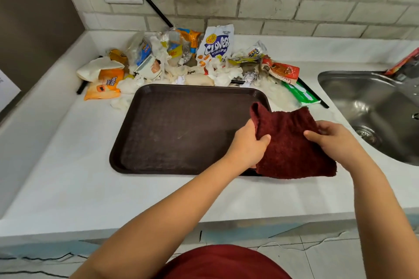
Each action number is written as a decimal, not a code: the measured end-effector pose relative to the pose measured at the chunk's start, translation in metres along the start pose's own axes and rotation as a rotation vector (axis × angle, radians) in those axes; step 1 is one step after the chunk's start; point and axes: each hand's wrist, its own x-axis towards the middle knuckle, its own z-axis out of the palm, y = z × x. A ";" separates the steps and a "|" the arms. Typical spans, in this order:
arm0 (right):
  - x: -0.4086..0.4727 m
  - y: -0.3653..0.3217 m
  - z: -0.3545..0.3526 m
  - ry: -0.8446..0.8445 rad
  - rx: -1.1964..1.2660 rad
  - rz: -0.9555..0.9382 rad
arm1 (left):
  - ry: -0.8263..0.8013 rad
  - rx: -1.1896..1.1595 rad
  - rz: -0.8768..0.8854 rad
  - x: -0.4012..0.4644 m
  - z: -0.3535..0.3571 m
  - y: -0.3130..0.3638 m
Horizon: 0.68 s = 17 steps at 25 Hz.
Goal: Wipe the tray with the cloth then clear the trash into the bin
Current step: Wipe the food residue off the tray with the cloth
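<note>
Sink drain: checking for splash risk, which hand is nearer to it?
Right. The right hand grips the cloth beside the sink drain; the left hand is over the tray.

Both hands held a dark red cloth point(292, 142) over the right end of a brown tray point(181, 129) on a white counter point(68, 165): left hand point(247, 145) gripping its left edge, right hand point(335, 140) pinching its right edge. Wrappers and tissues point(192, 61) lay heaped behind the tray; a steel sink point(371, 106) sat right.
</note>
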 end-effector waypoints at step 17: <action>0.007 0.107 -0.046 0.441 -0.388 0.174 | -0.213 0.475 0.178 0.013 0.114 -0.007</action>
